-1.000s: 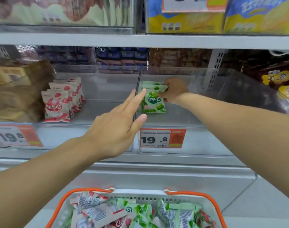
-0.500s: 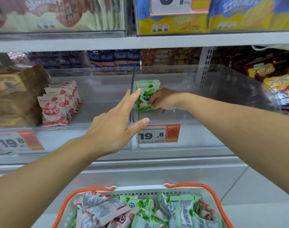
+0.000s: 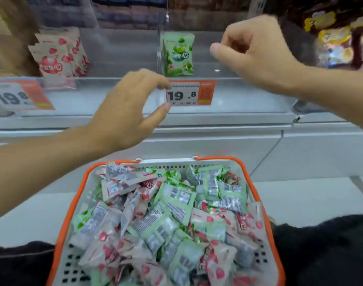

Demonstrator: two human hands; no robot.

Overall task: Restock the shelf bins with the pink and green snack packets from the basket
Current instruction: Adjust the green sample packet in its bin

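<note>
1. the green packets (image 3: 178, 55) stand upright at the front left corner of the right-hand clear bin (image 3: 248, 93), leaning against the divider (image 3: 159, 50), probably so the printed face shows to a shopper and the row can grow rightward and back from that wall.
2. the pink packets (image 3: 56, 56) stand in a similar front-facing row in the left bin (image 3: 114, 96), so each colour has its own compartment, each with a price tag (image 3: 190, 92) on the front lip.
3. the right hand (image 3: 257, 52) hangs in front of the right bin, apart from the green packets; its fingers (image 3: 234, 41) are curled in towards the thumb and hold nothing that i can see.
4. the left hand (image 3: 127, 108) hovers in front of the shelf edge (image 3: 217, 129), above the basket; its fingers (image 3: 153, 78) are loosely bent with a wide gap to the thumb, and it grips nothing.
5. the basket (image 3: 257, 195) sits low and close between the person's knees, directly under the bins, which keeps the reach from supply to shelf short.
6. it is heaped with green and pink packets (image 3: 166, 219) lying jumbled, many back side up, so each will likely need turning before it is stood in its bin.
7. judging by the full basket and the mostly bare bins, the restocking is at an early stage.
</note>
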